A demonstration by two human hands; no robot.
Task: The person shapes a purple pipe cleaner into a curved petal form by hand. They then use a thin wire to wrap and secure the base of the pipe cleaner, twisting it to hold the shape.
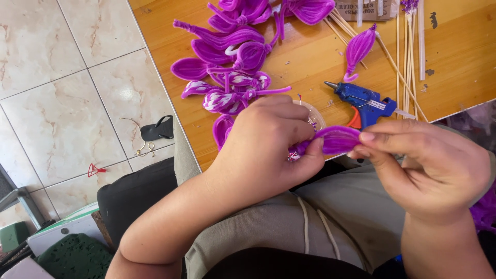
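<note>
Both hands meet over the lap, just in front of the near edge of the pale wooden table (310,57), and between them runs a fuzzy purple pipe-cleaner petal (335,139), a narrow folded loop of chenille wire. The left hand (268,144) has its fingers curled tight and closed around the petal's left end, where a few small pale strands poke out (too small to make out what they are). The right hand (429,165) pinches the petal's other end, thumb and forefinger pressed together on the purple fuzz. On the table just beyond the hands lies a blue hot-glue gun with an orange trigger (361,101), its nozzle pointing left. Further back sits a heap of finished purple chenille petals (232,51), some streaked with white, and beside them a scatter of thin wooden skewers (408,46). A black sandal (157,129) lies on the tiled floor at left.
</note>
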